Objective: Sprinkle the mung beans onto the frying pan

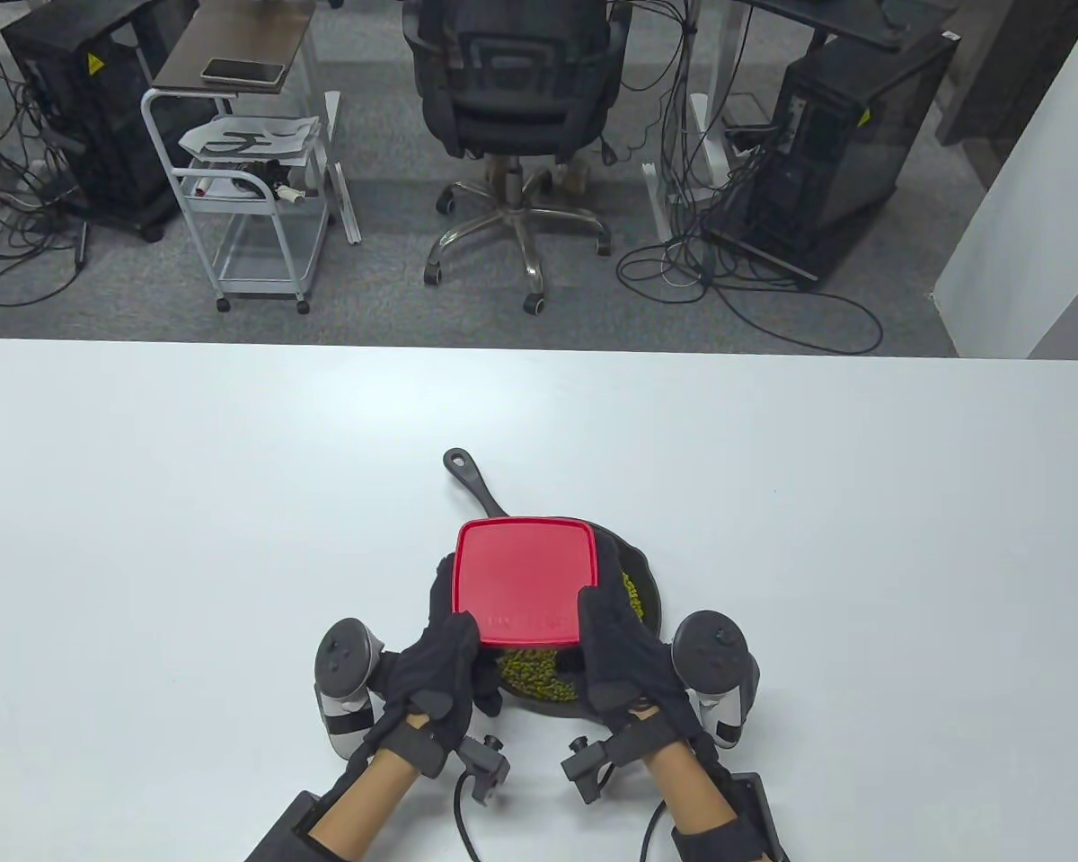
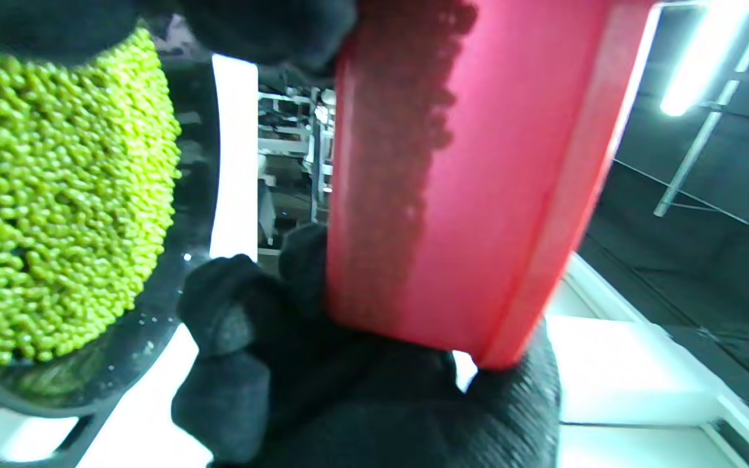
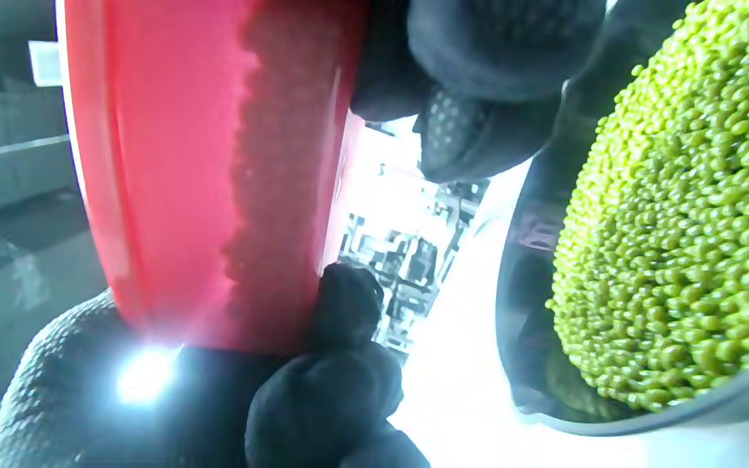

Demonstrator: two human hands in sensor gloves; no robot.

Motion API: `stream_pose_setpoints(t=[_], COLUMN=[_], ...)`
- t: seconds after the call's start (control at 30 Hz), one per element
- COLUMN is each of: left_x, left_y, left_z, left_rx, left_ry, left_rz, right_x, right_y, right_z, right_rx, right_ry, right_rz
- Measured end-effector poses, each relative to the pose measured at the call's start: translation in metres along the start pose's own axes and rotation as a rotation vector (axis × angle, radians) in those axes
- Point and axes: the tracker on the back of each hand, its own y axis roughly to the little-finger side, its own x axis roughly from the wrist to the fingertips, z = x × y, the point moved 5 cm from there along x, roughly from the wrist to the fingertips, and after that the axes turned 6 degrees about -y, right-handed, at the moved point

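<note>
A red square plastic container [image 1: 523, 582] is held tipped over a black cast-iron frying pan [image 1: 642, 588] near the table's front middle. My left hand [image 1: 445, 660] grips its left side and my right hand [image 1: 624, 651] grips its right side. A heap of green mung beans [image 1: 539, 673] lies in the pan under the container. In the left wrist view the container [image 2: 452, 175] stands on edge with beans showing dark through its wall, and the bean heap [image 2: 56, 195] lies in the pan. The right wrist view shows the container [image 3: 205, 175] and the beans [image 3: 680, 227] alike.
The white table [image 1: 234, 503] spreads wide on all sides of the pan. The pan's handle [image 1: 472, 480] points to the far left. Beyond the table's far edge stand an office chair [image 1: 512, 108], a white cart [image 1: 251, 180] and computer towers.
</note>
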Motion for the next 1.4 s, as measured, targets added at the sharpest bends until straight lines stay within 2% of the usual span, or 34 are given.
stream_pose_setpoints(t=[0.07,0.13,0.27,0.4,0.57,0.77,0.97,1.4], left_x=[0.0,-0.001,-0.001,0.002,0.004,0.004,0.005,0.006], left_y=[0.0,0.002,0.0,-0.011,-0.017,-0.007,0.02,0.042], left_z=[0.003,0.009,0.03,0.064,0.108,0.15,0.167,0.169], left_rx=[-0.029,-0.034,-0.104,-0.096,-0.172,-0.151,-0.104,-0.108], left_ry=[-0.01,-0.032,-0.081,-0.177,-0.289,-0.39,-0.434,-0.425], left_rz=[-0.01,0.033,0.061,0.035,0.069,0.156,0.289,0.4], right_x=[0.001,0.002,0.003,0.003,0.002,0.001,0.0,0.001], right_y=[0.0,-0.001,-0.002,-0.001,0.002,0.005,0.008,0.008], right_z=[0.002,0.003,0.004,-0.003,-0.017,-0.032,-0.039,-0.037], right_rx=[0.02,0.009,-0.014,-0.009,0.007,0.033,0.057,0.067], right_ry=[-0.022,-0.061,-0.126,-0.131,-0.1,-0.076,-0.075,-0.113], right_rz=[-0.016,-0.009,-0.02,-0.021,-0.019,-0.014,-0.003,0.003])
